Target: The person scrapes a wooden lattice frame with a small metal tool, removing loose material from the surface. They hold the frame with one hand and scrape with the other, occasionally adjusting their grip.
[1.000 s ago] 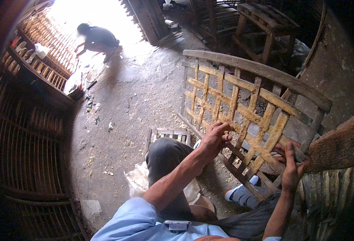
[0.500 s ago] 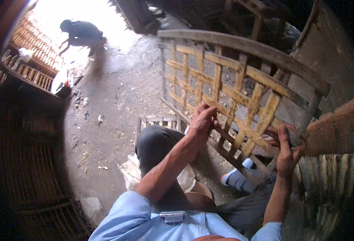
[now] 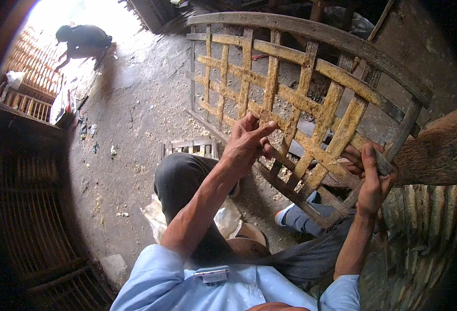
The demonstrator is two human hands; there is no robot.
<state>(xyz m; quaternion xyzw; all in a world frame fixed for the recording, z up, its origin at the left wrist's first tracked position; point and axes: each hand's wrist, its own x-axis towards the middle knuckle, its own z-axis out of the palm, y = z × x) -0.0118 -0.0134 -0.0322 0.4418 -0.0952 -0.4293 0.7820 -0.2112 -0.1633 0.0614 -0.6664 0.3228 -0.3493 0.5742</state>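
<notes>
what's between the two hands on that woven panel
In the head view, crossed yellowish strips of the lattice panel span between the left hand and right hand.

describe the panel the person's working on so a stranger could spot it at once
Start at the seated person in the light blue shirt at bottom centre; straight in front stands a curved wooden frame. The lattice panel is the crisscross of flat yellowish strips woven inside it, gripped by the left hand and right hand. The dark slatted racks alongside have parallel bars, no diagonal weave.
</notes>
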